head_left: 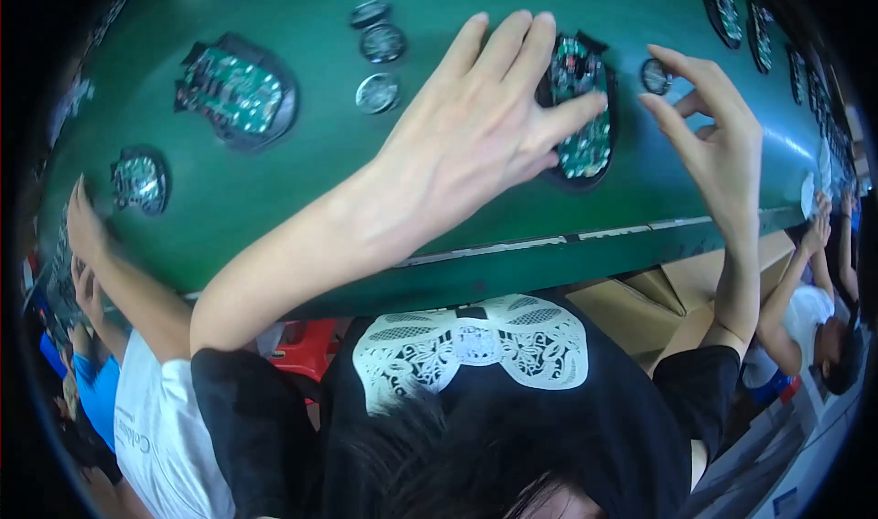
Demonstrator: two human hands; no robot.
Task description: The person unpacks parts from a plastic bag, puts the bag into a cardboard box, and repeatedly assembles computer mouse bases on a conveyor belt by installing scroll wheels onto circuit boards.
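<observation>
My left hand (485,107) reaches across the green work surface with its fingers stretched and spread. Its index finger lies over a green circuit board (590,149) in a dark rounded housing, and the thumb is by the board's left edge. Between the thumb and index fingertips of my right hand (718,126) is a small round dark disc (655,76), just right of that board. Left of my left hand lie similar discs: one with a silvery rim (377,93), a darker one (382,42) and another (369,12) touching or nearly touching it.
Two more board-and-housing units (233,89) (139,181) lie on the left of the green surface (311,171). Several others (722,7) line the far right. Co-workers' hands (87,226) (817,226) are at both sides. An open cardboard box (631,309) stands below the front edge.
</observation>
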